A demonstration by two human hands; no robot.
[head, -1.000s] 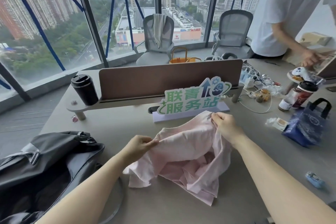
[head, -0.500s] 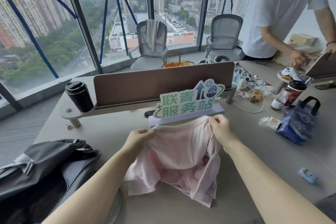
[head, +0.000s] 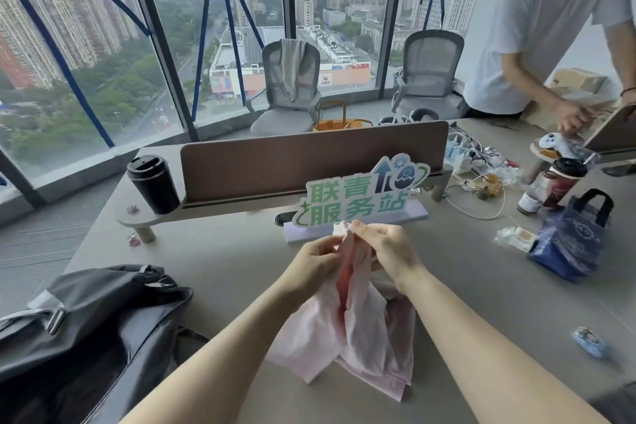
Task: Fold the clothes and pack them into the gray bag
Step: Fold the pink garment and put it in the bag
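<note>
Looking through the head camera, the only view I have, I see my left hand (head: 318, 260) and right hand (head: 385, 251) brought close together above the middle of the desk (head: 220, 251), both pinching the top edge of the pink garment (head: 358, 323). The fingers of each hand are curled round the cloth, thumbs pressing it against the forefingers; the fabric hangs down from the pinch in loose vertical folds, and its lower hem rests crumpled on the desk toward the near edge.

I judge the step in hand to be the first fold, two top corners being brought together. To do it well, I would match the corners edge to edge before letting go with either hand, then lower the cloth flat and smooth the creases outward. The bunched hem will need straightening, or the fold will come out lopsided.

My gray bag (head: 86, 330) lies at the near left corner of the desk, mouth apparently slack, well apart from the garment. A green sign (head: 358, 196) stands just beyond my hands, and a black tumbler (head: 153, 182) sits on the shelf (head: 130, 218) toward the far left; I should keep the cloth off both.
</note>
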